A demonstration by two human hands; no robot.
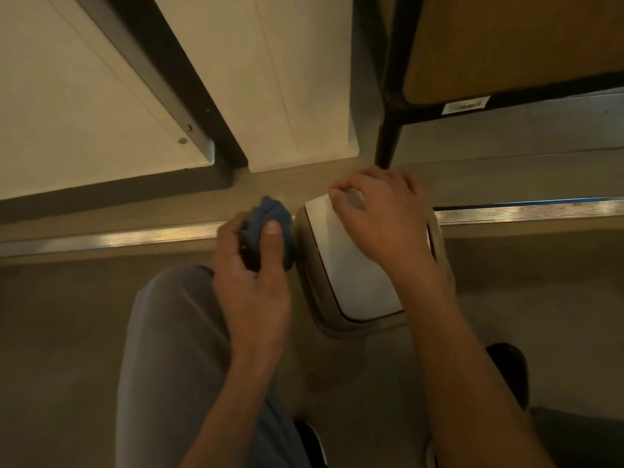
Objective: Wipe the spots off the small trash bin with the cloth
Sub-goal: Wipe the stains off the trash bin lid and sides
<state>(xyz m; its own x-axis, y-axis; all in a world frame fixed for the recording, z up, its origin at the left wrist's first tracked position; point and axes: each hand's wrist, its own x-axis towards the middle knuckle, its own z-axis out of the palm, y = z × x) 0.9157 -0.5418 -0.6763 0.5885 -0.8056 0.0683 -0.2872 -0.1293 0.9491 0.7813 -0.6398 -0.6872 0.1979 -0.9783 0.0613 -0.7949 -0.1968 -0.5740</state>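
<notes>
A small beige trash bin (324,309) with a white swing lid (351,265) stands on the floor in front of me. My left hand (251,275) is shut on a bunched blue cloth (270,214), held just left of the bin's upper edge. My right hand (381,224) rests on top of the lid, fingers curled over its far end and side. No spots on the bin show from this angle; its walls are mostly hidden.
A metal floor strip (526,209) runs across behind the bin. A black table leg (386,143) stands just beyond my right hand, under a wooden tabletop (506,45). White cabinet panels (297,79) rise at the back. My grey-trousered knee (169,332) is at lower left.
</notes>
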